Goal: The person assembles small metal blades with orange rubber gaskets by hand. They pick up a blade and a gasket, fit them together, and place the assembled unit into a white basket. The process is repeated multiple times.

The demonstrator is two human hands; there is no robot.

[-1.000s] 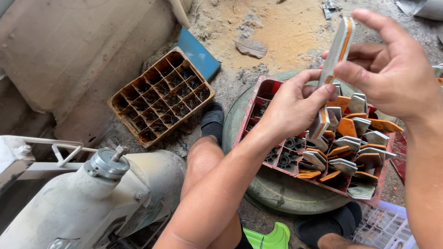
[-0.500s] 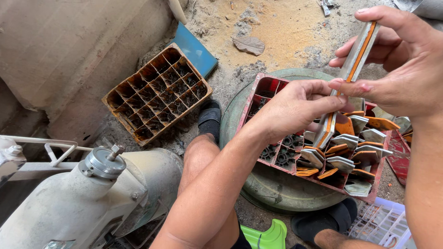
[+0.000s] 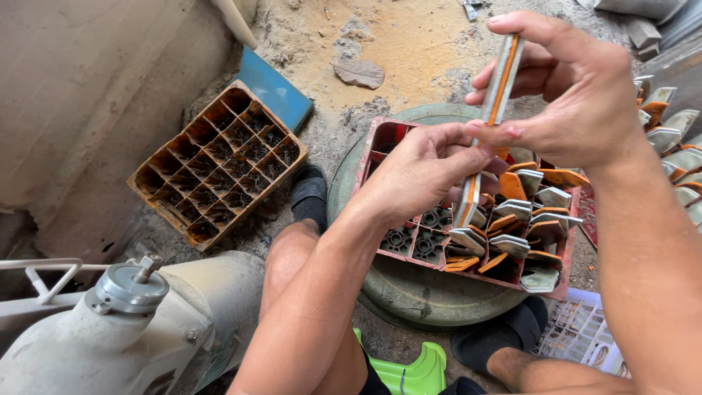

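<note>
So we've got both hands on one long flat stack of grey-and-orange pieces (image 3: 488,121), held up on edge over the red crate (image 3: 380,143). Our right hand (image 3: 578,95) pinches the top end, our left hand (image 3: 424,172) pinches the lower end. Two divided crates down here: the red one, partly filled with the same pieces, and one orange crate (image 3: 216,164) on the floor. One black-shod foot (image 3: 309,192) sits between them.

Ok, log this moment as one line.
left hand: grips stack's lower end | right hand: pinches top | grey-orange stack: upright over red crate
</note>
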